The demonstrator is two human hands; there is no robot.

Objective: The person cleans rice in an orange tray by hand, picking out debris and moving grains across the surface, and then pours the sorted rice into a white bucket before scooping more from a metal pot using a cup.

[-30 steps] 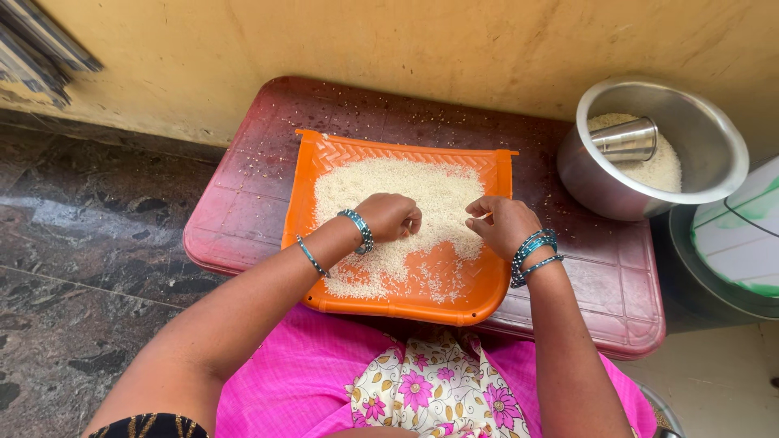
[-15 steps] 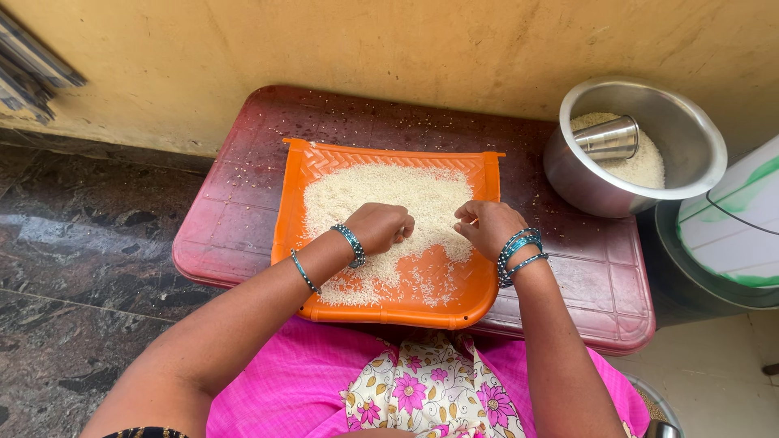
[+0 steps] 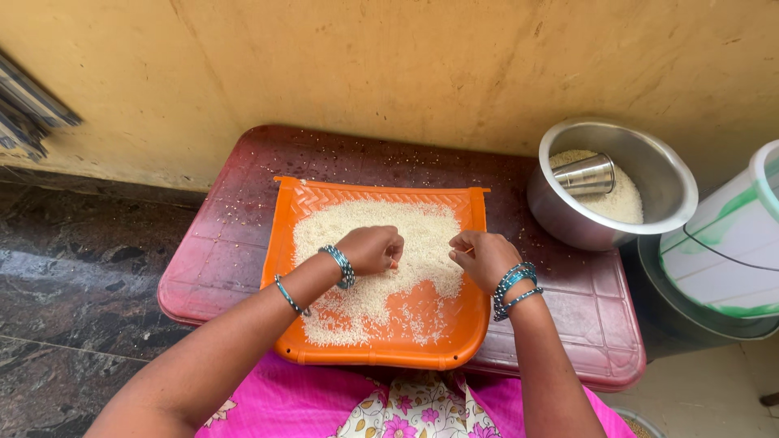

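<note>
The orange tray [image 3: 375, 350] is lying on the red table [image 3: 235, 243], its near lip overhanging the table's front edge above the pink cloth [image 3: 341, 405]. Just past that lip, bare orange is showing — open room. Further in, the white rice [image 3: 365, 235] is spreading toward the tray's far rim. The left hand [image 3: 369, 247] is resting on the rice, fingers curled in, gripping nothing I can see. The right hand [image 3: 484, 258] is hovering over the tray's right edge, fingertips pinched; any grain between them is too small to tell. Beyond the tray's right corner, a steel pot [image 3: 568, 219] is holding rice and a steel cup [image 3: 586, 173].
</note>
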